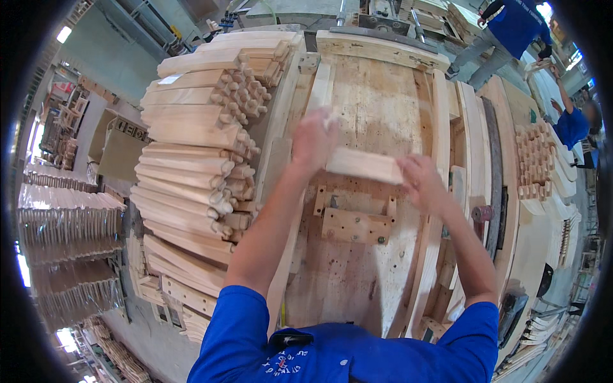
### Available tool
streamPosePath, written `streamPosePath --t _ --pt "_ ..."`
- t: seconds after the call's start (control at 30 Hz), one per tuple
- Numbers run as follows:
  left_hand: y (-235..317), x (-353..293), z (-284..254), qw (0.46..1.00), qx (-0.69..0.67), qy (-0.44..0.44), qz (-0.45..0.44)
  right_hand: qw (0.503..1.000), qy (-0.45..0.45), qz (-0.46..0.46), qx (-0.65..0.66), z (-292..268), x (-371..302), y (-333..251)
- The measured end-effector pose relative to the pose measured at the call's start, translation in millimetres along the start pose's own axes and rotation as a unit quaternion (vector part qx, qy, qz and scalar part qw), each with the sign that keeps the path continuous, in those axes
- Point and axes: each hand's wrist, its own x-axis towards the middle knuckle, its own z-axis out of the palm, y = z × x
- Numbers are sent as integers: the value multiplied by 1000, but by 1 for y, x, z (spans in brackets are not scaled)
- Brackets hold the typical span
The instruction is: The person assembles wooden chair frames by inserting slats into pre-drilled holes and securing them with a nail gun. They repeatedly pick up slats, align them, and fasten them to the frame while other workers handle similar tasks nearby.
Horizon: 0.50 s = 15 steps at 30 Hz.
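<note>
Workshop interior: grey concrete floor point(121, 96); plywood bench point(377, 102) with bolted wooden jig block point(356, 225); stacked turned wooden parts point(191, 159) at left; bundled slats point(67, 220) beyond; daylight from windows point(64, 34).

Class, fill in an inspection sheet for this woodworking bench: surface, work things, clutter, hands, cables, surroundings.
Surface: plywood bench with a screwed-on wooden jig block.
Work things: short wooden piece held above the bench.
Clutter: stacked turned wooden parts on the left; more wooden parts on the right.
Hands: left hand and right hand grip the piece's ends.
Cables: nothing seen.
Surroundings: two other people at upper right; stacked goods at far left.
</note>
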Motion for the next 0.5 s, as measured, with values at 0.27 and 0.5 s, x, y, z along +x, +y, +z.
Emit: streamPosePath --t 0.27,0.5 --pt "52 -130 31 974 -8 -222 48 998 -49 -3 31 32 -40 -48" --pt "39 -146 23 975 34 -214 52 998 -38 -27 40 39 -43 -47"
